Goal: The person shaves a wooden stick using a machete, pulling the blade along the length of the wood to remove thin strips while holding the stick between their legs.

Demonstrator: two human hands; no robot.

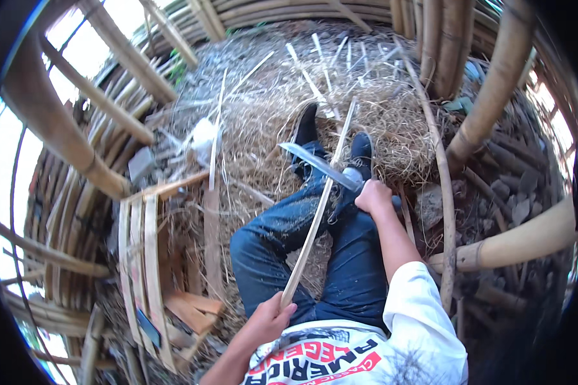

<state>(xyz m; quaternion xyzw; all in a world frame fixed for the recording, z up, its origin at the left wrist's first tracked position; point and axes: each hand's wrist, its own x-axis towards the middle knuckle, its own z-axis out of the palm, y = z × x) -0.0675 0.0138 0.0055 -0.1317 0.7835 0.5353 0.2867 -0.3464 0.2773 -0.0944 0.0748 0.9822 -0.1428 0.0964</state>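
Note:
A long pale bamboo strip (315, 221) runs from my lap up between my shoes. My left hand (268, 323) is closed around its near end, close to my shirt. In my right hand (374, 196), near my right knee, is the handle of a large knife (318, 165) with a broad, light blade. The blade points to the far left and crosses the strip above my shins; whether its edge touches the strip I cannot tell. My fingers hide most of the handle. Fine shavings cling to my jeans (270, 237).
Curly shavings (398, 122) cover the ground around my feet, with several cut strips lying beyond. A wooden slatted crate (151, 256) stands at my left, a dark phone (149, 327) on it. Thick bamboo poles (494, 90) rise on both sides. A long pole (440, 167) lies at my right.

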